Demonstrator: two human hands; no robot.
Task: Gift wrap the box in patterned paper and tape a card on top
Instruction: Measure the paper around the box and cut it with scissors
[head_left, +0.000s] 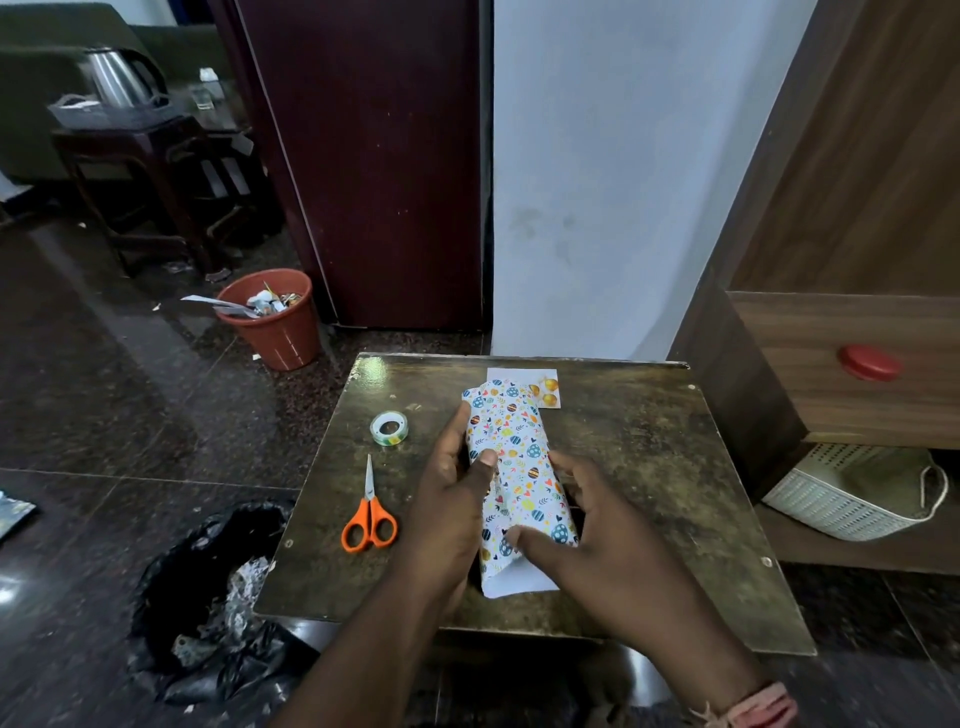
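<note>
Black bag (208, 587): on the floor at the near left of the table, open, with crumpled scraps inside.
Orange bin (275, 322): on the floor to the far left of the table, holding paper scraps.
Table (649, 467): small, dark and worn, and everything for the task lies on it.
Scissors (370, 512): orange handles, blades together, lying left of the hands with the tips pointing far.
Tape roll (389, 427): lying flat, just beyond the scissors' tips and apart from the box.
Left hand (452, 509): grasps the box's left side, thumb pressing the patterned top, fingers wrapped down the left edge.
Box (519, 462): at the table's middle, long axis running near to far, covered in white patterned paper with coloured eggs; the near end flap (519, 577) shows its white underside, not yet folded shut.
Right hand (602, 540): thumb pressing the paper at the near end, fingers curled round the box's right side.
Card (545, 387): white with gold ornaments, flat at the far edge, partly under the box's far end.
White basket (852, 493): on a low shelf at the far right.
</note>
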